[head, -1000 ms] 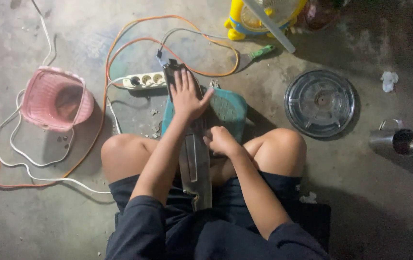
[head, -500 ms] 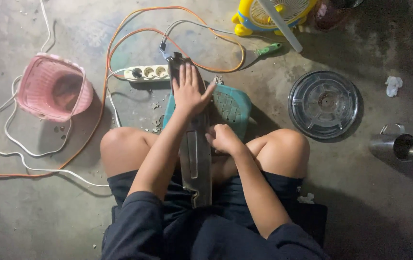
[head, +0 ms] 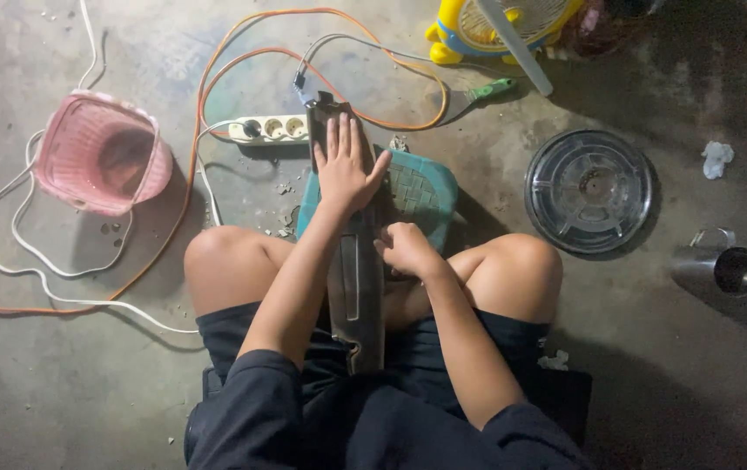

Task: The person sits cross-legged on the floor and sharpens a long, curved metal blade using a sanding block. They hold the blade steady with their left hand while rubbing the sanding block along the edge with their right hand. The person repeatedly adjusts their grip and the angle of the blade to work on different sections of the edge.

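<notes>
Left hand [head: 345, 170] open, flat, pressing long dark panel [head: 358, 296] onto teal stool [head: 421, 191]. Right hand [head: 406, 250] curled at panel edge, contents hidden. Keep downward pressure steady, panel centred.

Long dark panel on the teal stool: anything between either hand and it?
Nothing visible. The left hand lies flat, fingers spread, on the upper end of the long dark panel, which rests across the teal stool. The right hand is curled against the panel's right edge at mid-length; whether it grips is unclear.
</notes>
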